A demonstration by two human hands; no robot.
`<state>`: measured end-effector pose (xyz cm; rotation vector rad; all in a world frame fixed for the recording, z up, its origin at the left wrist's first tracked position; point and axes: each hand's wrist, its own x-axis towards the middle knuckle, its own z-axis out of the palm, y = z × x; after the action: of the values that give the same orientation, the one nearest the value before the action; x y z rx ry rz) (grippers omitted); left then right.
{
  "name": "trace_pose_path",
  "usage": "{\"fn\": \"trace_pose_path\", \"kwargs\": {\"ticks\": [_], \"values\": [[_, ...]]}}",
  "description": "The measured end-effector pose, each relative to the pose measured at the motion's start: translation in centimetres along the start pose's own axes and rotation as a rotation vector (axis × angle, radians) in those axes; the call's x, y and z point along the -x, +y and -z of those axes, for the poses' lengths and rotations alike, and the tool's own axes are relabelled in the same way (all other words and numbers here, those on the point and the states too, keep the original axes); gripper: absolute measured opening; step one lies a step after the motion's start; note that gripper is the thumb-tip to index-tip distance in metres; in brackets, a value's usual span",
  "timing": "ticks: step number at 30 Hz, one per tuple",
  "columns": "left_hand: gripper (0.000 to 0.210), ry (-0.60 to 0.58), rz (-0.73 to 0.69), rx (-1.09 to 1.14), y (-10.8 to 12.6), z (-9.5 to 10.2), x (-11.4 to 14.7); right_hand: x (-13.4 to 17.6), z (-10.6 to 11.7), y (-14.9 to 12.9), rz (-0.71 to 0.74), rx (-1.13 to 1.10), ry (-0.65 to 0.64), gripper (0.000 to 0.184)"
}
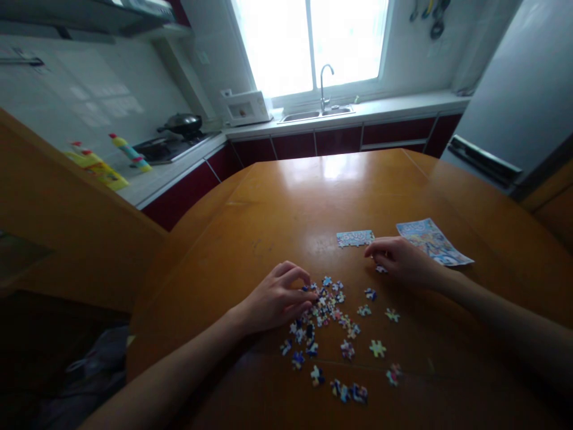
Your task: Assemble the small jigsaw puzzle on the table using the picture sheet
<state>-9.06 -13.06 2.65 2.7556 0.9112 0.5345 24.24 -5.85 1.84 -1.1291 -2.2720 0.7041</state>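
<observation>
My left hand (284,295) rests at the left edge of a heap of loose jigsaw puzzle pieces (329,307). Its fingers are bent and apart, the tips touching the heap, and no piece shows in its grasp. Just right of a joined strip of puzzle (353,238), my right hand (396,257) is curled with its fingertips pointing down. What those fingers hold, if anything, is hidden. One puzzle piece (381,269) shows beneath that hand. A printed picture sheet (436,242) lies beyond the right wrist.
Scattered single pieces, such as a yellow-green piece (377,349), lie on the wooden table (268,203) right of and nearer than the heap. Behind the table, a counter carries a sink (302,116), a white microwave (246,108) and a wok (182,123). A refrigerator (514,89) stands at right.
</observation>
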Motion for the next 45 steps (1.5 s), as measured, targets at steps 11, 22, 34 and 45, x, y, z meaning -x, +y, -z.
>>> {"fn": "trace_pose_path", "kwargs": {"ticks": [11,22,34,45], "values": [[0.027,0.081,0.016,-0.054,-0.6,-0.5,-0.1,-0.1,0.0,0.2,-0.009,0.006,-0.007,0.024],[0.028,-0.006,0.023,-0.078,0.0,-0.3,-0.3,0.6,-1.3,-2.8,0.347,0.068,-0.143,0.024],[0.014,0.148,0.099,-0.040,-0.4,-0.3,-0.2,0.9,-3.3,-3.2,0.418,0.170,-0.179,0.033],[0.013,0.125,0.056,0.024,0.1,0.2,-0.5,1.0,-3.5,-3.3,0.502,0.139,-0.233,0.043]]}}
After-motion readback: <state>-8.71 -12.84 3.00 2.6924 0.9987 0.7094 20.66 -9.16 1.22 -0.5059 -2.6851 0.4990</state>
